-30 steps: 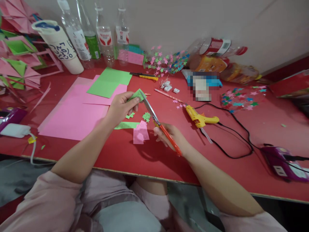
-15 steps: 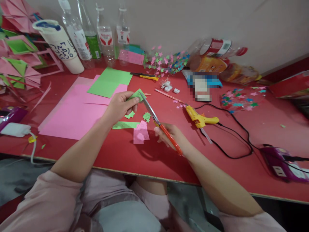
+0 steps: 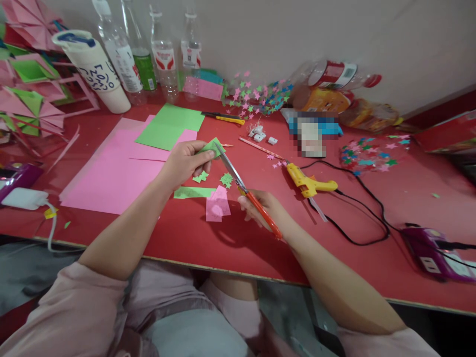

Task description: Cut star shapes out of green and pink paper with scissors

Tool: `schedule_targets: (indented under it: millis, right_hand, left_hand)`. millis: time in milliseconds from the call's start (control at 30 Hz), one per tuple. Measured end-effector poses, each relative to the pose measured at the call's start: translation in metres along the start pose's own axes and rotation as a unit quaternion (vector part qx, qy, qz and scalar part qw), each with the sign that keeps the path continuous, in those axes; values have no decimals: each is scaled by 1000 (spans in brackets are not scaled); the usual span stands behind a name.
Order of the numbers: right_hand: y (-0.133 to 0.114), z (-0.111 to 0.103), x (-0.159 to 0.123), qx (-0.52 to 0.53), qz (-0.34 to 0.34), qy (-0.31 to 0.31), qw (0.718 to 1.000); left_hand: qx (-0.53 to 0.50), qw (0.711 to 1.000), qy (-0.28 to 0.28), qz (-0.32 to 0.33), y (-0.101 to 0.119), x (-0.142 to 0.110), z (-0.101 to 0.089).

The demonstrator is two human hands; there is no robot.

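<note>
My left hand (image 3: 189, 159) pinches a small piece of green paper (image 3: 212, 145) between thumb and fingers above the red table. Closed around the handles of a pair of scissors (image 3: 260, 210) is my right hand (image 3: 266, 208); the handles are red and the blades point up and left. The blade tips meet the green paper; whether they cut into it I cannot tell. Below my left hand lie green paper scraps (image 3: 201, 177), green cut-out stars (image 3: 226, 180), a green paper strip (image 3: 193, 192) and pink paper pieces (image 3: 218, 204).
Pink sheets (image 3: 107, 168) and a green sheet (image 3: 169, 126) lie left. A yellow cutter (image 3: 230, 120) and pencil (image 3: 260, 148) are behind. To the right sits a yellow glue gun (image 3: 310, 182) with a looping black cord. Bottles (image 3: 163, 59) and a white cup (image 3: 94, 74) stand at the back.
The whole view has shifted very slightly. Both hands, the green paper and the scissors hold almost the same position as before.
</note>
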State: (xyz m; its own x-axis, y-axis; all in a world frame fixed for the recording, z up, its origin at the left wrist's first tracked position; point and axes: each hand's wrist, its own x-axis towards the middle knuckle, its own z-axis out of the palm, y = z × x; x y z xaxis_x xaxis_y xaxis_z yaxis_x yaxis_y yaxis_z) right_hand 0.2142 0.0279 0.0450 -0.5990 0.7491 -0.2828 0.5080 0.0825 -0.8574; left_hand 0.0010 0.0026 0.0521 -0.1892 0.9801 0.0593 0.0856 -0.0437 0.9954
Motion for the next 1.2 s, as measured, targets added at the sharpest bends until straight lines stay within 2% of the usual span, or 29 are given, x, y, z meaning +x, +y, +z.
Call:
schedule_targets:
  millis: [300, 400, 567, 700, 867, 1200]
  right_hand:
    - [2, 1, 2, -8, -6, 9, 1000]
    - [3, -1, 2, 1, -5, 9, 1000]
    - [5, -1, 2, 42, -11, -11, 999]
    - [13, 1, 5, 79, -21, -34, 996]
    - [18, 3, 9, 90, -36, -47, 994]
    - [9, 9, -1, 103, -32, -33, 994]
  left_hand:
    - [-10, 1000, -18, -20, 0, -1, 1]
    - [-44, 999, -18, 1, 0, -1, 3]
    - [-44, 997, 27, 64, -3, 1, 4]
    - [-17, 998, 30, 55, -5, 2, 6]
    - [-38, 997, 23, 62, -7, 1, 9]
    - [-58, 995, 35, 68, -10, 1, 13]
